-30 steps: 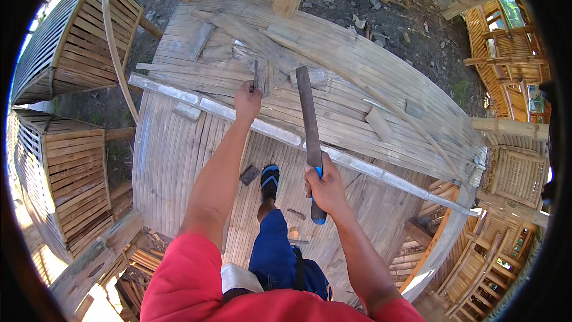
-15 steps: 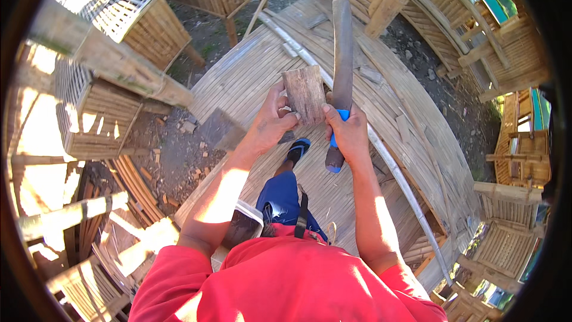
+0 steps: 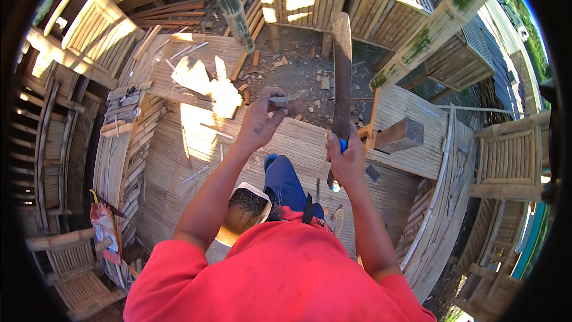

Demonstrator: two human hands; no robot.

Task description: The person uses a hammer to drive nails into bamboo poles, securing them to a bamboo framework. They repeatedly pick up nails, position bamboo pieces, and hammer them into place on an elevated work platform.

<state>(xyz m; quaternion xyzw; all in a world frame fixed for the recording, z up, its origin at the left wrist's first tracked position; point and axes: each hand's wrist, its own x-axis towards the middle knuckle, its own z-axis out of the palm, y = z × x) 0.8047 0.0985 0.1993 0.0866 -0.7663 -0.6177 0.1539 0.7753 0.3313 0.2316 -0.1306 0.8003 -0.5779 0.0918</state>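
Observation:
My right hand [image 3: 347,158] is wrapped round the handle of a machete, which has a blue band [image 3: 343,145] on it. Its long dark blade [image 3: 342,71] points up and away from me. In my left hand [image 3: 261,120], a small grey-brown piece of wood [image 3: 280,102] is pinched between thumb and fingers. The wood is seen nearly edge-on and its far end is blurred. A gap separates the two hands, and the blade does not touch the wood.
A squared wooden block [image 3: 402,136] stands at the right on the slatted bamboo platform [image 3: 411,113]. Bamboo posts [image 3: 232,6] rise ahead, with slatted bamboo structures [image 3: 310,0] behind. Wood scraps [image 3: 325,82] lie on the dirt. At the left is a bamboo bench [image 3: 119,161].
My view has turned, bringing the scrap-strewn ground in front of me. My right fingers have left the piece of wood, the hands are farther apart, and the wood has turned edge-on.

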